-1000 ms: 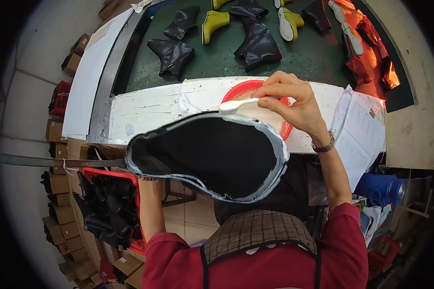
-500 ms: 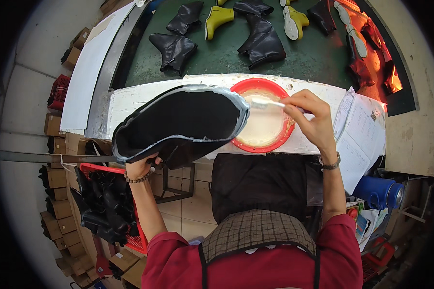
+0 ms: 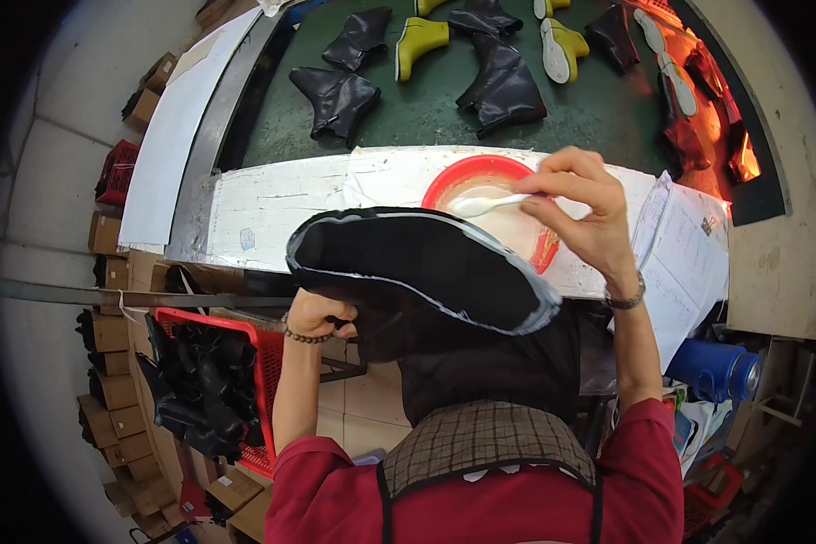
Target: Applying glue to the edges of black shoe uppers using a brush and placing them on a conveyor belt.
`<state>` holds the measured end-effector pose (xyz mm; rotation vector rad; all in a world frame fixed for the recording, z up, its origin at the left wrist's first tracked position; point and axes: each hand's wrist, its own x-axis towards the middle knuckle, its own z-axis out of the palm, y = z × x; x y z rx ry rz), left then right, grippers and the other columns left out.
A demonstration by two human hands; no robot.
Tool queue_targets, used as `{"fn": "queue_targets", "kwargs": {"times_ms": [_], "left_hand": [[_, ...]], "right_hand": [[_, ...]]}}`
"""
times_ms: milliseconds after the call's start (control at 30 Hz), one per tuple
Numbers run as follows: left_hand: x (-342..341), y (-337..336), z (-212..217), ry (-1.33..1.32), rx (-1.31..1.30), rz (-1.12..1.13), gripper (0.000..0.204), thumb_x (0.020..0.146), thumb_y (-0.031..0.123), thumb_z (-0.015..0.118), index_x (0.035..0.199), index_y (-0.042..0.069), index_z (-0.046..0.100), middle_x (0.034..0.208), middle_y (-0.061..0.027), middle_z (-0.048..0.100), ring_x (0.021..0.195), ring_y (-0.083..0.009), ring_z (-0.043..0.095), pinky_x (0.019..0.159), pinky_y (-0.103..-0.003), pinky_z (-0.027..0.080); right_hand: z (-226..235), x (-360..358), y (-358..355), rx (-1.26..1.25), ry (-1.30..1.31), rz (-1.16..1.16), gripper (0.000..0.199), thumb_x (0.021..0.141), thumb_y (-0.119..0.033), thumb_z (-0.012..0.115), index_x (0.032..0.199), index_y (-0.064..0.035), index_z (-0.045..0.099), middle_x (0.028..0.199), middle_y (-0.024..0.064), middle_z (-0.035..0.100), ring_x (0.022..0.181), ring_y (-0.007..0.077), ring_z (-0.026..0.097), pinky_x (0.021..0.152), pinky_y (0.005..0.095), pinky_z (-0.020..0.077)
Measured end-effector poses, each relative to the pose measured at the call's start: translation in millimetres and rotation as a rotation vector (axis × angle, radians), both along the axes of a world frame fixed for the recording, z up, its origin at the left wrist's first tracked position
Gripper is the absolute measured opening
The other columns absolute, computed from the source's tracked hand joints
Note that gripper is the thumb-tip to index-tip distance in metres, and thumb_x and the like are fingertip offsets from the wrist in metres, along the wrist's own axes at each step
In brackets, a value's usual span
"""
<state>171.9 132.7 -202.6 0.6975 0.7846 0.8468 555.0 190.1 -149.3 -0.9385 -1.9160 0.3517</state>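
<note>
Boot held underside up, brush over the bowl

Far left of the left grip stand brown boxes (image 3: pixel 109 349). Nearer, just left of and below that grip, a red crate (image 3: pixel 270 385) holds dark boots (image 3: pixel 199 390), within apparent reach.

The left grip (image 3: pixel 322 317) is closed around the dark upper of a black boot (image 3: pixel 390 267), which extends above and to the right of it. The underside faces up, with a whitish band along its edge. In my judgement, the boot is taken from beneath to leave that edge accessible and the fingers away from the band.

Beyond both grips, other boots (image 3: pixel 335 100) lie spaced out on a green surface (image 3: pixel 267 136), presumably to keep them apart.

Left of the right grip, a red bowl (image 3: pixel 438 189) with pale contents (image 3: pixel 508 227) rests on the white desk (image 3: pixel 272 213), apparently placed for a short reach. The right grip (image 3: pixel 562 195) pinches a white brush (image 3: pixel 494 202) by its handle, the head pointing left over the bowl; contact with the contents cannot be determined.

Right of this grip lie papers (image 3: pixel 666 240); below them sits a blue bottle (image 3: pixel 703 367), both aside from the bowl.
</note>
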Motion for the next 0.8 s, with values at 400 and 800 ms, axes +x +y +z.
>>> {"fn": "queue_targets", "kwargs": {"times_ms": [400,800], "left_hand": [[13,8,-9,0.018,0.291,-0.022,0.098,0.06,-0.024,0.055,0.152,0.003,0.039,0.124,-0.018,0.065,0.065,-0.0139,0.062,0.041,-0.026,0.044],[55,12,29,0.031,-0.022,-0.361,0.084,0.067,-0.016,0.054,0.148,-0.004,0.036,0.099,-0.0186,0.069,0.052,-0.0171,0.06,0.039,-0.03,0.045]], "right_hand": [[-22,1,-8,-0.2,0.105,0.073,0.018,0.079,-0.001,0.079,0.096,-0.0059,0.079,0.089,0.004,0.069,0.084,0.0143,0.059,0.076,0.029,0.0445],[20,-4,19,-0.018,-0.109,0.186,0.017,0.078,-0.011,0.082,0.095,-0.0112,0.08,0.086,-0.0001,0.066,0.082,0.0144,0.058,0.085,0.0312,0.0371]]}}
